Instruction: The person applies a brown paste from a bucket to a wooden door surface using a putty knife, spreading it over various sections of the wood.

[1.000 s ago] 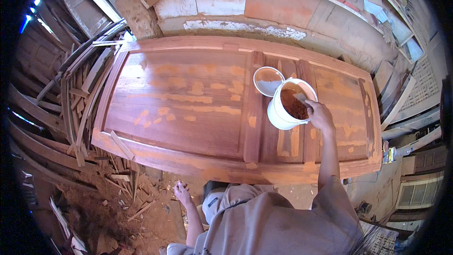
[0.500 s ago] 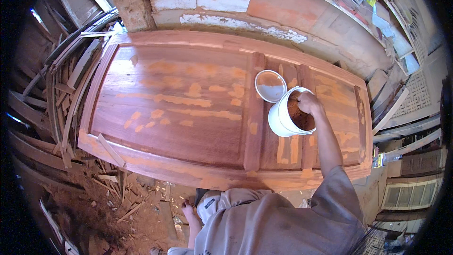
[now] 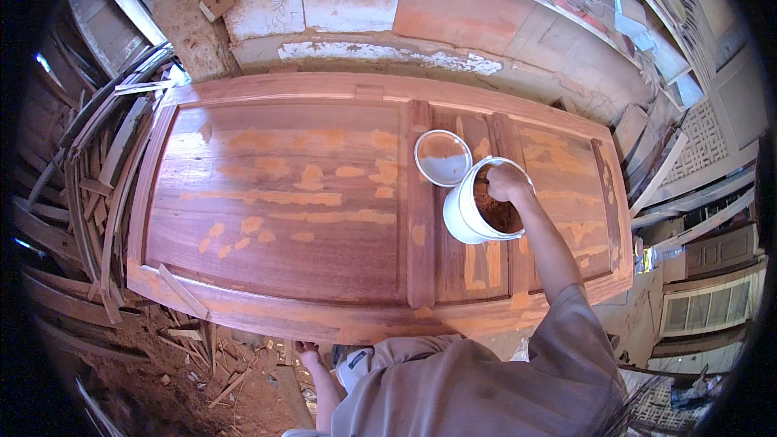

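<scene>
A large reddish-brown wooden panel door (image 3: 275,263) lies flat in front of me, with orange filler-like patches across its panels. On its right half stands a white bucket (image 3: 463,214), tilted a little in view, with brown powdery matter inside. My right hand (image 3: 507,183) reaches into the mouth of the bucket, its fingers closed; whatever they grip is hidden inside. Against the bucket's left side lies a round white lid (image 3: 444,168) with brown residue on it. My left hand (image 3: 307,353) hangs low by the door's near edge, its fingers small and shaded.
Wood strips and offcuts (image 3: 97,194) are piled on the left, with scraps and sawdust on the floor below. A thin wood strip (image 3: 183,291) rests at the door's near left edge. Behind stand a wall and a cluttered shelf (image 3: 558,12). Frames and boards lean at the right.
The view has shifted, so the door and bucket appear a little further left. My left hand has come up closer to the door's near edge. My right hand stays in the bucket.
</scene>
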